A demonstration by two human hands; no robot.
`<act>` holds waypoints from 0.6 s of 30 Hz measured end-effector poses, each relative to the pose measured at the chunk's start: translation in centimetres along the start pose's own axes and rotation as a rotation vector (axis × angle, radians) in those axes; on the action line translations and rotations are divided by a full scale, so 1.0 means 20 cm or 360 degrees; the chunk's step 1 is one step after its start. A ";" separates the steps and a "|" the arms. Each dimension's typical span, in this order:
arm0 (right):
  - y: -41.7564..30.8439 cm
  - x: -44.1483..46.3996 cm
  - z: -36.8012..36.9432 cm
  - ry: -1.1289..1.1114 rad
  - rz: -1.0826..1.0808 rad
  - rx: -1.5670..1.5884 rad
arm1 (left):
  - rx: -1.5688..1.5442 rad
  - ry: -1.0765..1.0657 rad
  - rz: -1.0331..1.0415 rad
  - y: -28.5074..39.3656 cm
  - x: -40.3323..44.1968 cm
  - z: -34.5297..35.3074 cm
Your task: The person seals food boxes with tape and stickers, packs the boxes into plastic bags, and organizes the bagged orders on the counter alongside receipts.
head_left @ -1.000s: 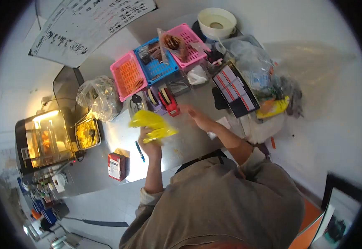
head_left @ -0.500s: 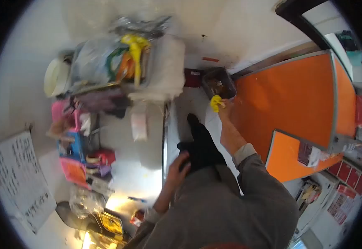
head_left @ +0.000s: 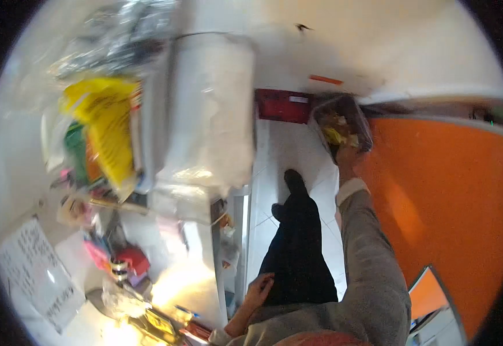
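My right hand (head_left: 348,155) reaches down to the near rim of a dark waste bin (head_left: 369,130) lined with a clear bag. Beside its fingertips, inside the bin, lies a crumpled yellow piece (head_left: 332,136) among other scraps. The fingers are partly hidden and blurred, so whether they still touch the yellow piece cannot be told. My left hand (head_left: 258,289) hangs by my thigh, near the black trousers (head_left: 295,254). Its fingers are loosely bent with a gap from the thumb, and nothing shows in them.
A dark red box (head_left: 283,106) stands by the wall next to the bin. An orange panel (head_left: 442,202) rises on the right. On the left, a counter holds a large white wrapped block (head_left: 211,109), a yellow bag (head_left: 110,132) and small goods. White tiled floor (head_left: 269,150) lies between.
My right hand has moved forward to the bin; the yellow piece it held now shows inside the bin. My view has shifted closer to the bin. The left hand stays low at my side.
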State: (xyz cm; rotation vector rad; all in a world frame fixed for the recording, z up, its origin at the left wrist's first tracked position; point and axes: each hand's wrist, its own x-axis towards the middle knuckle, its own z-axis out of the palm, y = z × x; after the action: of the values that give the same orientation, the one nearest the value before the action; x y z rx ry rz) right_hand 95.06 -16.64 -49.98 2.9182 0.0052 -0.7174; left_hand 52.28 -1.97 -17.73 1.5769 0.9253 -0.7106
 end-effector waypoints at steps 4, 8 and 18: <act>-0.03 -0.23 -0.15 0.0718 -0.0244 0.0832 | -0.0127 0.0143 0.0092 0.13 -0.13 -0.04; -0.17 -0.80 -0.69 0.0170 -0.0924 0.1464 | -0.0183 0.0465 0.0239 0.31 -0.39 -0.17; -1.52 -2.21 -1.91 -0.0120 -0.2990 0.1311 | -0.0681 0.1286 0.0271 0.15 -0.86 -0.31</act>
State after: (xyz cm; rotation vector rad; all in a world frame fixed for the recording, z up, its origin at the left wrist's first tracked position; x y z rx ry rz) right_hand 72.29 19.79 -0.07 2.4491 3.2037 -0.9860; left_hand 45.88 0.63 -0.45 1.5229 1.3849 0.2836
